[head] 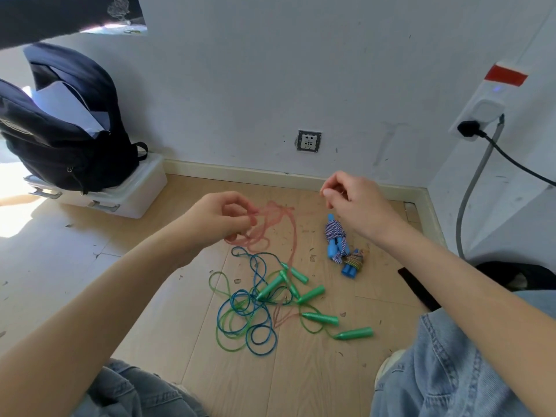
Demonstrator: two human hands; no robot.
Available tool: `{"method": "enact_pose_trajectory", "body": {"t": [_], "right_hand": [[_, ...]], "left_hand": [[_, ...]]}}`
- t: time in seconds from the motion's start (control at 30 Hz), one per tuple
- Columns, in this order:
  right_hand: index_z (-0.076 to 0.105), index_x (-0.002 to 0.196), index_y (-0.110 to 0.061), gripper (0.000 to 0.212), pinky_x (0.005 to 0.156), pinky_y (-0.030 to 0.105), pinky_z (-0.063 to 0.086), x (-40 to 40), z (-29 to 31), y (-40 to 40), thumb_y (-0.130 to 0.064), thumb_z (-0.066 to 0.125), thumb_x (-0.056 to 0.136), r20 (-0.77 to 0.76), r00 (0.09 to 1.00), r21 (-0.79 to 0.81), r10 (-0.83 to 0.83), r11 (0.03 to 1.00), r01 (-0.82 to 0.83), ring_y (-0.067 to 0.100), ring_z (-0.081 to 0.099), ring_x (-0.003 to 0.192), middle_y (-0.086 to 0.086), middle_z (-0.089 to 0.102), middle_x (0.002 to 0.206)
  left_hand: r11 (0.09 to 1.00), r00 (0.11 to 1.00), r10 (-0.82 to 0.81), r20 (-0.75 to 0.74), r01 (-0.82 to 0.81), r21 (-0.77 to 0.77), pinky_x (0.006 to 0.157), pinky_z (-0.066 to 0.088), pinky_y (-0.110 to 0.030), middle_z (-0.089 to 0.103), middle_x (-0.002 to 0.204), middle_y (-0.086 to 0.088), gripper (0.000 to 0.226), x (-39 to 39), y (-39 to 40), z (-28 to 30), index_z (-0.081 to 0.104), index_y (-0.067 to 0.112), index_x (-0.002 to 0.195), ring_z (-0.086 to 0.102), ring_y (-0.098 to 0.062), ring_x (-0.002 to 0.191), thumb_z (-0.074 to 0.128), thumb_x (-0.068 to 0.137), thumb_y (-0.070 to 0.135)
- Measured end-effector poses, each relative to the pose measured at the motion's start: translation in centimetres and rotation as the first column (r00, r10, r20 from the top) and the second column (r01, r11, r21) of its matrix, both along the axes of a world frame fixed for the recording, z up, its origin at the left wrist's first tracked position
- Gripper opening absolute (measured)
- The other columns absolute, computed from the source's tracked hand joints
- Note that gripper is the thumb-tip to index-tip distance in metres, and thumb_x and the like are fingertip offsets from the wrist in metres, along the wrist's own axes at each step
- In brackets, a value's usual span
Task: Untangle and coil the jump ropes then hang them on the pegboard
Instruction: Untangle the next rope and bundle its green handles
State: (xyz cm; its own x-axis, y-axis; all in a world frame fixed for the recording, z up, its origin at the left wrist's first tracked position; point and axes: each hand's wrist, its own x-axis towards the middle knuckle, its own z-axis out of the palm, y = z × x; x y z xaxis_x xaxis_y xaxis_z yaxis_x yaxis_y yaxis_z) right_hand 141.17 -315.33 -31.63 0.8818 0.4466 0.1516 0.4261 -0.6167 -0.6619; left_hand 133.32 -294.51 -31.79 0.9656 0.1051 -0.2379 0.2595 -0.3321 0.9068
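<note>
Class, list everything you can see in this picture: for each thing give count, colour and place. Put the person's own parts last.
pink rope: one, pink, lifted above floor, held by left hand
tangled ropes: blue and green, floor centre
green handles: about six, beside tangle
wound ropes: two bundles, blue handles, floor right
backpack: one, dark, on box
storage box: one, white, floor left
wall socket: one, grey, wall
plug: one, black, right wall
left hand: pinches pink rope
right hand: raised, fingers curled; grip unclear

Glossy plastic ropes (246, 320) — matt wood floor (301, 386).
</note>
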Motion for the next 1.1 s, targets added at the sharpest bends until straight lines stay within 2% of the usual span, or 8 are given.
{"method": "enact_pose_trajectory", "body": {"t": [0.17, 0.33, 0.47, 0.63, 0.7, 0.8, 0.93, 1.1], "right_hand": [[0.056, 0.093, -0.007, 0.014, 0.065, 0.024, 0.035, 0.1, -0.3, 0.2, -0.009, 0.042, 0.095, 0.095, 0.992, -0.003, -0.082, 0.997, 0.082, 0.014, 0.049, 0.074, -0.003, 0.052, 0.076], [0.064, 0.096, -0.023, 0.009, 0.081, 0.019, 0.047, -0.2, -0.1, -0.1, -0.021, 0.059, 0.089, -0.241, 0.958, -0.177, 0.157, 0.963, -0.202, 0.005, 0.058, 0.087, -0.01, 0.065, 0.094], [0.057, 0.119, -0.027, 0.045, 0.071, 0.006, 0.043, -1.2, 0.5, 0.8, -0.032, 0.071, 0.078, -0.367, 0.871, 0.07, 0.328, 0.943, -0.326, -0.003, 0.058, 0.09, -0.021, 0.059, 0.112], [0.065, 0.089, -0.005, 0.01, 0.049, 0.013, 0.04, -1.9, 0.7, 1.4, -0.013, 0.063, 0.085, -0.4, 0.846, 0.299, 0.353, 0.923, -0.243, 0.006, 0.054, 0.056, 0.005, 0.068, 0.08], [0.062, 0.085, -0.002, 0.015, 0.049, 0.019, 0.04, -1.6, 0.9, 1.3, -0.015, 0.058, 0.089, -0.429, 0.859, 0.391, 0.278, 0.915, -0.101, 0.012, 0.052, 0.054, 0.008, 0.067, 0.075], [0.06, 0.082, -0.002, 0.021, 0.051, 0.023, 0.04, -1.2, 0.7, 1.1, -0.018, 0.052, 0.093, -0.438, 0.883, 0.387, 0.166, 0.922, 0.019, 0.016, 0.053, 0.055, 0.013, 0.067, 0.077], [0.061, 0.072, -0.01, 0.03, 0.05, 0.015, 0.042, -1.2, 0.3, 1.0, -0.021, 0.048, 0.096, -0.255, 0.962, 0.171, 0.097, 0.984, -0.054, 0.007, 0.055, 0.048, 0.003, 0.066, 0.067], [0.06, 0.067, -0.011, 0.039, 0.059, 0.023, 0.043, -0.8, 0.1, 0.3, -0.022, 0.04, 0.099, -0.018, 1.0, -0.145, -0.019, 0.989, 0.016, 0.005, 0.053, 0.049, 0.001, 0.066, 0.065]], "left_hand": [[0.901, 0.965, 0.248, -0.082, -0.261, -0.347, 0.047, 0.046, -0.015, 0.063, 0.064, -0.005, 0.016, 0.4, 0.6, -0.1, 0.066, 0.002, 0.087, 0.048, -0.008, 0.046, 0.052, 0.087, -0.006], [0.794, 0.955, 0.243, -0.169, -0.296, -0.531, 0.039, 0.038, -0.014, 0.065, 0.069, -0.008, 0.015, 0.5, 0.6, 0.0, 0.064, -0.004, 0.09, 0.05, -0.007, 0.047, 0.049, 0.089, -0.004], [0.792, 0.977, 0.091, -0.195, -0.19, -0.58, 0.035, 0.032, -0.011, 0.064, 0.065, -0.006, 0.014, 0.6, -0.8, 0.4, 0.062, -0.005, 0.09, 0.047, -0.003, 0.044, 0.049, 0.087, -0.002], [0.67, 0.981, 0.024, -0.192, -0.159, -0.725, 0.069, 0.054, -0.02, 0.069, 0.096, -0.009, 0.031, 0.7, -1.1, 0.9, 0.059, 0.002, 0.102, 0.066, -0.009, 0.066, 0.061, 0.074, 0.015], [0.749, 0.988, 0.006, -0.154, -0.106, -0.654, 0.078, 0.054, -0.029, 0.064, 0.115, -0.007, 0.05, 0.4, -1.2, 0.6, 0.055, 0.013, 0.114, 0.069, -0.017, 0.082, 0.069, 0.068, 0.025], [0.83, 0.993, 0.041, -0.108, -0.094, -0.55, 0.067, 0.056, -0.027, 0.059, 0.115, -0.013, 0.073, 0.0, -2.0, 0.2, 0.046, 0.021, 0.125, 0.069, -0.024, 0.088, 0.077, 0.059, 0.016], [0.877, 0.983, 0.186, -0.006, -0.169, -0.45, 0.056, 0.049, -0.013, 0.071, 0.089, -0.005, 0.029, 0.1, -2.0, -0.1, 0.062, 0.012, 0.102, 0.068, -0.008, 0.071, 0.069, 0.075, 0.002], [0.974, 0.972, 0.217, 0.094, -0.21, -0.079, 0.058, 0.045, -0.017, 0.074, 0.081, 0.003, 0.019, 0.1, -0.7, -0.9, 0.069, 0.02, 0.086, 0.063, -0.002, 0.068, 0.064, 0.081, 0.002]]}}
